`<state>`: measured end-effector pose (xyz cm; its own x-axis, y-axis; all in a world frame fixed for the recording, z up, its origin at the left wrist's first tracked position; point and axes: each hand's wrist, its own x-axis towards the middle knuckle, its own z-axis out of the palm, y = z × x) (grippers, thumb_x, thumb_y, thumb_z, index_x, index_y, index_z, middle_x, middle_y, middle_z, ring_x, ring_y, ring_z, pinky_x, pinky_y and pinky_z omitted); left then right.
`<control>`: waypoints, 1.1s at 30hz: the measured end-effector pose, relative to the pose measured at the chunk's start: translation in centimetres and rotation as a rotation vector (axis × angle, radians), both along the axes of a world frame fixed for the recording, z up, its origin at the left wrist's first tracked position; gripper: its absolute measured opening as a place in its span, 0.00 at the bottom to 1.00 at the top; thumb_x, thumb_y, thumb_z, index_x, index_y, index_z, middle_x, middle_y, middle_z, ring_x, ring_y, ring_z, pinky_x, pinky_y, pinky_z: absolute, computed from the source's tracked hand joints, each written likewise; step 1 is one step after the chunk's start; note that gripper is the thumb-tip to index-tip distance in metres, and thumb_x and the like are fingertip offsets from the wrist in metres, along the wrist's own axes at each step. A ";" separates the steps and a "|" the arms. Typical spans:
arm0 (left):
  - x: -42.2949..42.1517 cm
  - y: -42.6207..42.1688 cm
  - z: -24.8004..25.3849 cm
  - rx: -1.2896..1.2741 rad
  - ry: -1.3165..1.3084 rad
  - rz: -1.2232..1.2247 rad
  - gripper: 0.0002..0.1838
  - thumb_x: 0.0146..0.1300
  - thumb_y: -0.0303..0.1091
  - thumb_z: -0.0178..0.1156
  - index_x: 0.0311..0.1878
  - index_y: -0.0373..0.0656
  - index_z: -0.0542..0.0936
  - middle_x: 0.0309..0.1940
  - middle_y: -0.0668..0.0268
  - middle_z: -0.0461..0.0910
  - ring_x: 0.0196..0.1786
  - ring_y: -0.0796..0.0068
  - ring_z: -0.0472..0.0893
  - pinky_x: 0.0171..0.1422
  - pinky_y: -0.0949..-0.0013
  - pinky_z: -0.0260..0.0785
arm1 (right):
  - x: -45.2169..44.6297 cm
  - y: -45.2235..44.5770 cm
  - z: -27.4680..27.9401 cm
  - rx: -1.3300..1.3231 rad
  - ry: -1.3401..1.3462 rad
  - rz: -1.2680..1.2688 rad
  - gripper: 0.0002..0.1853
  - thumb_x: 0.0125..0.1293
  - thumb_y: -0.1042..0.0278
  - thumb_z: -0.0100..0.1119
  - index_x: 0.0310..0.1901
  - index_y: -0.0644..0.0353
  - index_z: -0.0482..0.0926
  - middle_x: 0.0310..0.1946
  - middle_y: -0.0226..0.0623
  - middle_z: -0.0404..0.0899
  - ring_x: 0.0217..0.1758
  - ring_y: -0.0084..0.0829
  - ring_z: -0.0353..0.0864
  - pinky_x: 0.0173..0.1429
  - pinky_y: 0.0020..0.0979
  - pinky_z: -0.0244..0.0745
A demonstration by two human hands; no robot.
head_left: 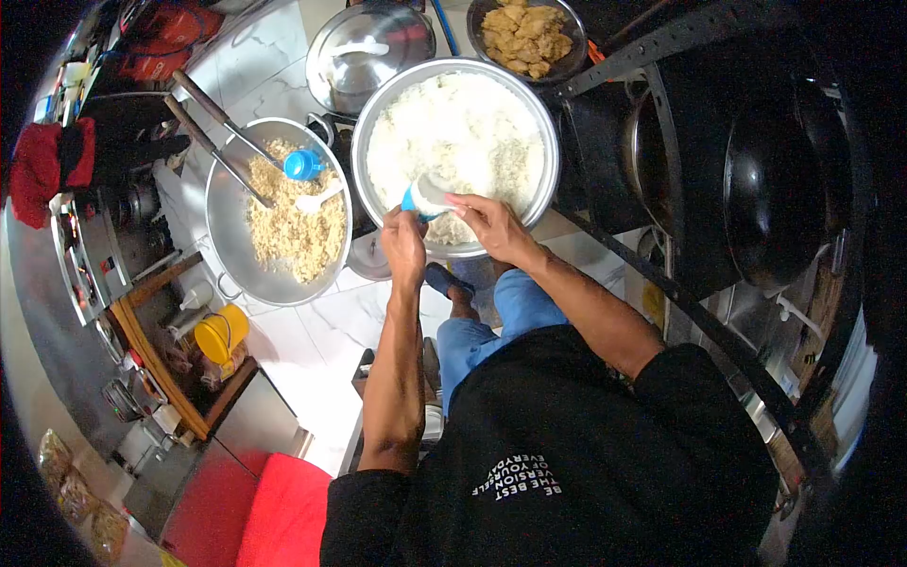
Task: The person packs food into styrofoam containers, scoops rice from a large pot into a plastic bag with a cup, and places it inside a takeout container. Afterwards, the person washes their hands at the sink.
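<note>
Over the near part of a wide metal pot (550, 180) full of white rice (453, 123), my two hands come close together. My left hand (404, 244) is closed around a blue cup (410, 202), partly hidden by my fingers. In the pinched fingers of my right hand (501, 229) is a pale rice paddle (435, 193), its broad end at the cup's mouth. Left of the pot, a large metal wok (227, 222) contains brownish fried rice (298, 241), another blue cup (302, 164), a white spoon (318, 197) and two long-handled utensils (219, 156).
A round metal lid (368, 57) lies behind the pot. Beside it stands a dark bowl of cooked meat pieces (525, 38). Black woks (784, 180) hang or stand on the right, near a dark metal frame (666, 283). A yellow bucket (221, 333) is at lower left.
</note>
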<state>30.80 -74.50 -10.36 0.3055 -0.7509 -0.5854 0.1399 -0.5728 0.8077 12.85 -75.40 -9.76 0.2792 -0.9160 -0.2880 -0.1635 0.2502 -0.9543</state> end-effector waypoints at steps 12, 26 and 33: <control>1.8 -3.0 2.1 0.228 0.251 -0.011 0.19 0.63 0.38 0.49 0.40 0.26 0.76 0.34 0.54 0.77 0.37 0.65 0.79 0.42 0.61 0.81 | -4.7 -1.5 2.4 -0.508 0.452 0.254 0.20 0.67 0.71 0.55 0.61 0.58 0.76 0.31 0.45 0.78 0.33 0.44 0.80 0.37 0.39 0.77; -0.3 -6.3 4.3 -0.074 -0.392 -0.534 0.23 0.60 0.40 0.50 0.19 0.27 0.71 0.13 0.45 0.70 0.18 0.53 0.71 0.32 0.55 0.65 | -2.8 0.0 -0.8 -0.545 0.326 0.236 0.20 0.68 0.71 0.54 0.61 0.66 0.74 0.36 0.48 0.80 0.34 0.45 0.81 0.39 0.40 0.79; -1.9 -5.2 3.4 -0.259 -0.741 -0.456 0.22 0.61 0.40 0.51 0.23 0.28 0.80 0.25 0.40 0.78 0.33 0.44 0.77 0.44 0.49 0.70 | 1.9 0.7 0.7 0.144 -0.053 -0.215 0.19 0.75 0.62 0.49 0.56 0.70 0.77 0.36 0.40 0.83 0.35 0.29 0.80 0.41 0.33 0.76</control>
